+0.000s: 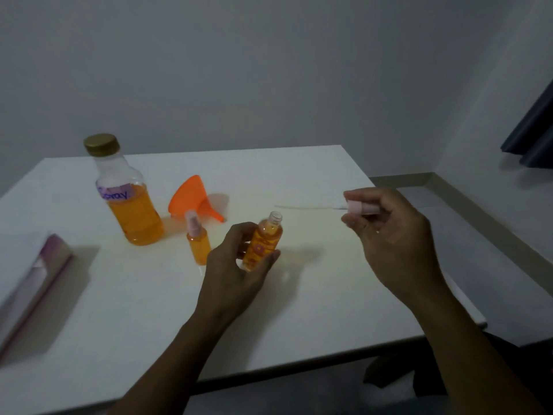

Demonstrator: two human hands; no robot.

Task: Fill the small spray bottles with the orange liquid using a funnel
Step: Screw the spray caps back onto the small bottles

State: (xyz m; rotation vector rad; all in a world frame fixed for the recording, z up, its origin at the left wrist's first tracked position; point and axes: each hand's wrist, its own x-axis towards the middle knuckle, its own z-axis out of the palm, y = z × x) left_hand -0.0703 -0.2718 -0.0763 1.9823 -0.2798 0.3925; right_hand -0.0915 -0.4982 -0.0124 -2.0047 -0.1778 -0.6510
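Spray bottle (263, 241), uncapped and full of orange, sits pinched in our left hand (236, 265) fingers above the white bench (299, 310); our right hand (389, 232) fingers pinch its pink pump (362, 207). Grey walls (269, 70) close behind, a dark curtain (535, 130) at right.

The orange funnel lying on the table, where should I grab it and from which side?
Take the funnel by its wide cone rim, coming from above and the left. It lies on its side, mouth up-left, thin spout toward the right on the table. The rim gives the fingers a broad edge to pinch, while the spout is narrow, low, and close behind the capped small spray bottle.
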